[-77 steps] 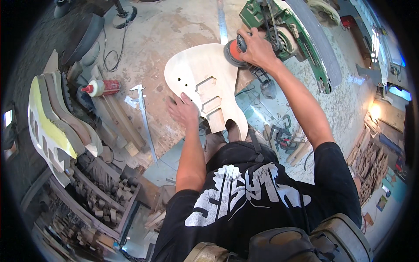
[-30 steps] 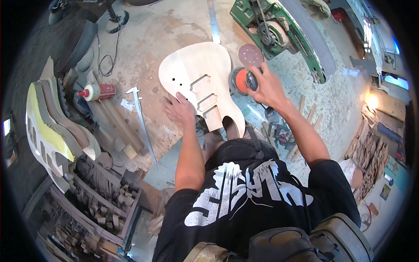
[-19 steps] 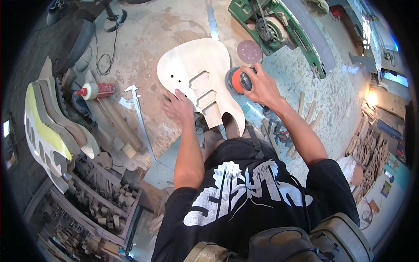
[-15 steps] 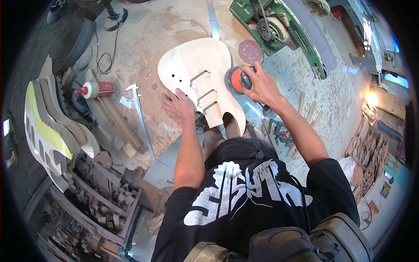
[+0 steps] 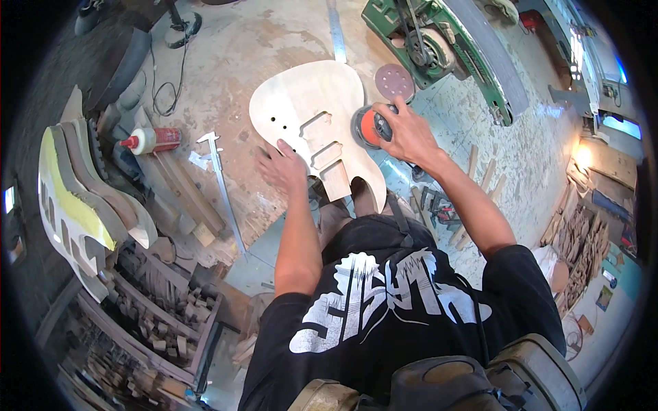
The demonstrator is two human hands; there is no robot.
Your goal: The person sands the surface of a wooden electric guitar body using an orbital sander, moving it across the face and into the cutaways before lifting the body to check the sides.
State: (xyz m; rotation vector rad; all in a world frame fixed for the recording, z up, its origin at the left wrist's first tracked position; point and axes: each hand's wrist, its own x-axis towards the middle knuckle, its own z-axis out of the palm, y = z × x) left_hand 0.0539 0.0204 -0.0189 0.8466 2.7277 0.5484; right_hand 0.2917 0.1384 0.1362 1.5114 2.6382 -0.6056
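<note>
A pale wooden electric guitar body (image 5: 308, 96), with pickup cutouts and several drilled holes, lies in front of me on the worktable. My left hand (image 5: 283, 170) grips its left edge, the thumb over the top and the other fingers along the side. On the body's right edge, my right hand (image 5: 410, 133) is wrapped around an orange and black orbital sander (image 5: 370, 127). The sander's round pad overlaps the waist of the body; its underside is hidden. Just beyond the sander, a round, holed sanding disc (image 5: 395, 82) rests on the table.
A green belt-driven machine (image 5: 439, 55) stands at the far right. Left of the body lie a caliper (image 5: 222, 185), wood strips (image 5: 185, 192) and a red-and-white glue bottle (image 5: 156, 140). Shaped guitar bodies (image 5: 68, 185) stand at far left. A metal ruler (image 5: 336, 38) lies beyond.
The sander and my right hand have shifted slightly left, farther over the guitar body's edge. My left hand stays at the left edge.
</note>
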